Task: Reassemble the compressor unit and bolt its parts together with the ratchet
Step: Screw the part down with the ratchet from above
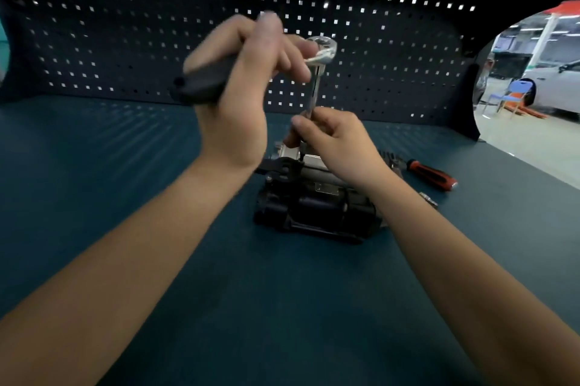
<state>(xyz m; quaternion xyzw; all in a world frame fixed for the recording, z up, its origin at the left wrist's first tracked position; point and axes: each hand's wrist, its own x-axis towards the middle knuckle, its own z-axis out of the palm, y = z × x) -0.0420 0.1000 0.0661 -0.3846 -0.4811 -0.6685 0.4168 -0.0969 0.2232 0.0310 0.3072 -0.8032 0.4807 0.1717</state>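
The black compressor unit point(317, 210) lies on the teal bench mat in the middle, with a silver metal part on its top. My left hand point(238, 97) grips the black handle of the ratchet point(323, 48), whose chrome head sits high above the unit. A thin extension bar point(316, 93) runs straight down from that head. My right hand point(332, 137) pinches the bar's lower end just over the unit's silver top. The bar's tip and the bolt are hidden behind my fingers.
An orange and black screwdriver point(431, 173) lies on the mat to the right of the unit, and a small metal bit point(429, 200) lies in front of it. A dark pegboard point(125, 40) walls the back. At far right an opening shows a workshop floor.
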